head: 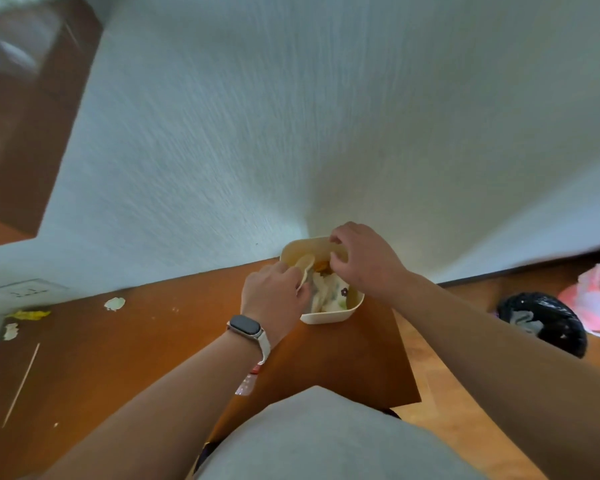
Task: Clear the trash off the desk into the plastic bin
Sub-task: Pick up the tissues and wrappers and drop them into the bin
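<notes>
A cream plastic bin (pixel 326 317) stands on the far right corner of the brown desk (pixel 125 358), against the wall. It holds white paper, a flowered scrap and something orange. My left hand (pixel 274 299), with a watch on its wrist, pinches a pale curved scrap (pixel 306 266) over the bin's left rim. My right hand (pixel 364 259) curls over the bin's far rim, thumb outside and fingers inside. On the left of the desk lie a crumpled white paper (pixel 114 303), a yellow wrapper (pixel 28 314), a small white scrap (pixel 10 331) and a thin wooden skewer (pixel 21 384).
The white wall rises right behind the desk, with a socket plate (pixel 25 291) at the left. The desk's right edge drops to a wooden floor where a black bag (pixel 541 322) and a pink-and-white bag (pixel 596 299) lie. Small crumbs dot the desk.
</notes>
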Tool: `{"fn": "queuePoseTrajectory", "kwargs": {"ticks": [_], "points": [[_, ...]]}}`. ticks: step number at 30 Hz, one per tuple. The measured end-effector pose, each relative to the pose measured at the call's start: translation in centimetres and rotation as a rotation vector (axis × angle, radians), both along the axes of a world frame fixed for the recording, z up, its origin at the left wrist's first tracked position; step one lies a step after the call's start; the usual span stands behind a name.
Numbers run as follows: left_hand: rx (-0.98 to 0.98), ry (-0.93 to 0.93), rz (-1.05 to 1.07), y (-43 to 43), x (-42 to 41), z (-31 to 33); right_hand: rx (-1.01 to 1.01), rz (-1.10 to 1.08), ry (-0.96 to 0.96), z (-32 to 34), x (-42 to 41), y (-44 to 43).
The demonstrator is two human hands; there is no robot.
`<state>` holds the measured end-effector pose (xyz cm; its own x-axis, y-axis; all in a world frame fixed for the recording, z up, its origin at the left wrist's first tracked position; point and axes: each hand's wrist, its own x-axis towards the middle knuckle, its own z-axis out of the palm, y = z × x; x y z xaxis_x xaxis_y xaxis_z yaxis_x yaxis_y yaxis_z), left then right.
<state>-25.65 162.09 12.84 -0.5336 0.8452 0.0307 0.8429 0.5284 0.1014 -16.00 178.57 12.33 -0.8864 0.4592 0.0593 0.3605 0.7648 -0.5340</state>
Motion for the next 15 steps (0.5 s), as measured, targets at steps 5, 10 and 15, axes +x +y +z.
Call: {"fn": "queuePoseTrajectory", "kwargs": {"ticks": [5, 10, 15], "points": [[-0.273, 0.113, -0.039, 1.3, 0.1, 0.9, -0.004, -0.023, -0.028, 0.6, 1.2, -0.3], [-0.265, 0.093, -0.019, 1.3, 0.4, 1.0, 0.056, 0.006, -0.028, 1.6, 2.6, -0.6], [-0.035, -0.078, -0.002, -2.2, 0.4, 1.8, 0.2, 0.15, -0.121, 2.7, 2.7, -2.0]]}}
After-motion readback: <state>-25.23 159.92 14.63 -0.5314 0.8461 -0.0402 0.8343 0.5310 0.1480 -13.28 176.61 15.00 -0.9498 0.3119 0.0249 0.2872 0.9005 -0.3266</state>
